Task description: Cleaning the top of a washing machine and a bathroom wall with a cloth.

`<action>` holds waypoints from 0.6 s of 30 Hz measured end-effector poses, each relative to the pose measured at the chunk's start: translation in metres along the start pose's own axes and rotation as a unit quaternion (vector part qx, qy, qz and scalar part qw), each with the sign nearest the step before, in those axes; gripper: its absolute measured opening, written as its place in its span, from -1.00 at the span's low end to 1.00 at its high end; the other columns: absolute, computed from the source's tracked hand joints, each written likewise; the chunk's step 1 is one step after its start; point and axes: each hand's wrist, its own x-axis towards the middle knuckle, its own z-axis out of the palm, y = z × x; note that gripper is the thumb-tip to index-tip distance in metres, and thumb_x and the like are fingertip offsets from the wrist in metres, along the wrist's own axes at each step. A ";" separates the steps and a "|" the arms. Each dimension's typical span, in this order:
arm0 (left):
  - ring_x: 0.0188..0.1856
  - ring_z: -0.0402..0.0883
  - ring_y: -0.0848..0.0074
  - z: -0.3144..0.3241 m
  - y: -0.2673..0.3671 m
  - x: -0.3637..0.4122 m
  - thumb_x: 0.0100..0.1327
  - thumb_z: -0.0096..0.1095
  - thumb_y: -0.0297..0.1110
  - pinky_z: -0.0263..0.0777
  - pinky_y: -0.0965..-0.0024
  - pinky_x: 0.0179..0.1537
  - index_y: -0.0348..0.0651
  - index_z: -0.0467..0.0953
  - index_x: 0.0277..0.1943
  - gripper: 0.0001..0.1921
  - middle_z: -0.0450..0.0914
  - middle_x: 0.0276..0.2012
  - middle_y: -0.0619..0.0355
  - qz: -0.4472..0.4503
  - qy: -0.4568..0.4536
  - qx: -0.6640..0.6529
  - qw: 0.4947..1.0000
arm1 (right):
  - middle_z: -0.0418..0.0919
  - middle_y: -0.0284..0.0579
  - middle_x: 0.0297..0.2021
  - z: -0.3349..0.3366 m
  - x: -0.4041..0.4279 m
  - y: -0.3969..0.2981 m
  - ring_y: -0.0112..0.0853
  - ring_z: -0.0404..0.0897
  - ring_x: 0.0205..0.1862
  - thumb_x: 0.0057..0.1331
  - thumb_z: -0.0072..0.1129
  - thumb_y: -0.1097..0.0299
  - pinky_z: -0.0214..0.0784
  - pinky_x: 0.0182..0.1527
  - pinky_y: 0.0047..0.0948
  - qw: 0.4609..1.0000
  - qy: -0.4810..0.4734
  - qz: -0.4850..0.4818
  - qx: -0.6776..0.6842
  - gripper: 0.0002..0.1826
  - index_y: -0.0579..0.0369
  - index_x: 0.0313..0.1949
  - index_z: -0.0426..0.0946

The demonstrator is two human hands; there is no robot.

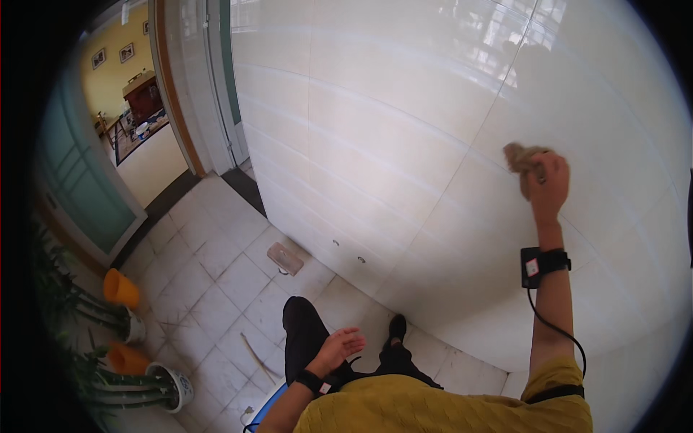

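My right hand [551, 176] is raised at the right and grips a bunched brown cloth [522, 157] at the glossy cream tiled wall [379, 146]. Part of the cloth is hidden behind my fingers, and its edge is blurred. Down in front of my body, my left hand [342, 348] is held over my dark trousers with loosely extended fingers and nothing in it. Thin joint lines cross the wall, and two small dark ring-like marks show near its foot.
A brick-like block [285, 258] lies on the tiled floor [216, 281] by the wall. Near my left arm are a thin stick [257, 357] and a blue-and-white object [266, 406]. Potted plants [172, 387] and orange pots [121, 288] line the left, below a glazed door [89, 178].
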 end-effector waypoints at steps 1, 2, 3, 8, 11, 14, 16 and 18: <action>-0.05 0.60 0.23 0.001 0.000 -0.001 0.34 -0.01 -0.50 0.48 0.22 0.08 -0.31 0.30 0.15 -0.67 0.57 -0.08 -0.09 -0.003 0.000 0.000 1.000 | 0.47 -0.24 -0.23 0.004 -0.013 -0.006 -0.22 0.46 -0.14 -0.13 0.26 0.58 0.38 -0.14 -0.30 0.999 -0.042 -0.010 0.010 -0.64 -0.10 -0.30 0.51; -0.05 0.60 0.23 0.001 0.000 -0.002 0.34 0.00 -0.48 0.48 0.22 0.08 -0.31 0.30 0.15 -0.67 0.56 -0.08 -0.09 0.000 -0.010 -0.005 1.000 | 0.46 -0.26 -0.24 0.011 -0.030 -0.009 -0.22 0.46 -0.15 -0.16 0.27 0.57 0.39 -0.16 -0.31 0.997 -0.069 -0.030 0.028 -0.65 -0.11 -0.33 0.51; -0.04 0.60 0.23 0.000 0.002 -0.003 0.34 0.01 -0.47 0.48 0.21 0.08 -0.30 0.30 0.14 -0.67 0.56 -0.07 -0.10 0.005 -0.020 -0.009 1.000 | 0.46 -0.27 -0.24 0.016 -0.048 -0.016 -0.21 0.46 -0.15 -0.18 0.27 0.56 0.40 -0.17 -0.30 0.991 -0.118 -0.039 0.055 -0.67 -0.13 -0.38 0.51; -0.03 0.58 0.24 -0.014 0.002 0.001 0.34 0.03 -0.42 0.48 0.21 0.07 -0.28 0.32 0.13 -0.67 0.54 -0.07 -0.09 0.006 -0.019 -0.004 1.000 | 0.48 -0.21 -0.23 0.027 -0.077 -0.007 -0.22 0.51 -0.12 -0.19 0.23 0.59 0.43 -0.11 -0.33 0.981 -0.163 0.003 0.103 -0.64 -0.09 -0.33 0.54; -0.02 0.57 0.22 -0.009 0.007 -0.001 0.35 0.02 -0.39 0.48 0.15 0.08 -0.28 0.30 0.16 -0.64 0.54 -0.06 -0.09 -0.003 -0.019 0.018 1.000 | 0.48 -0.20 -0.23 -0.005 -0.006 -0.007 -0.22 0.50 -0.12 -0.13 0.21 0.67 0.42 -0.12 -0.34 0.998 -0.036 -0.003 0.049 -0.65 -0.01 -0.32 0.53; 0.04 0.53 0.14 -0.004 0.018 0.004 0.36 0.03 -0.29 0.45 0.03 0.11 -0.22 0.27 0.21 -0.59 0.51 0.00 -0.11 -0.038 -0.046 0.004 0.998 | 0.49 -0.20 -0.24 -0.013 0.041 0.007 -0.21 0.49 -0.16 -0.12 0.19 0.65 0.40 -0.11 -0.33 0.993 0.077 0.033 0.089 -0.66 -0.02 -0.31 0.53; 0.14 0.45 0.09 0.013 0.036 0.005 0.37 0.01 -0.13 0.37 -0.03 0.16 -0.18 0.19 0.29 -0.49 0.41 0.11 -0.15 -0.068 -0.065 0.067 0.993 | 0.50 -0.19 -0.26 -0.001 0.036 0.011 -0.20 0.49 -0.17 -0.12 0.20 0.58 0.40 -0.13 -0.32 0.994 0.071 0.017 0.085 -0.69 -0.04 -0.32 0.54; 0.19 0.40 0.06 0.034 0.064 -0.003 0.38 0.00 -0.06 0.33 -0.07 0.19 -0.14 0.15 0.33 -0.43 0.35 0.17 -0.18 -0.080 -0.076 0.111 0.988 | 0.52 -0.18 -0.34 0.032 0.000 -0.007 -0.19 0.50 -0.23 -0.13 0.21 0.49 0.39 -0.21 -0.30 0.991 -0.011 0.031 0.126 -0.76 -0.11 -0.39 0.57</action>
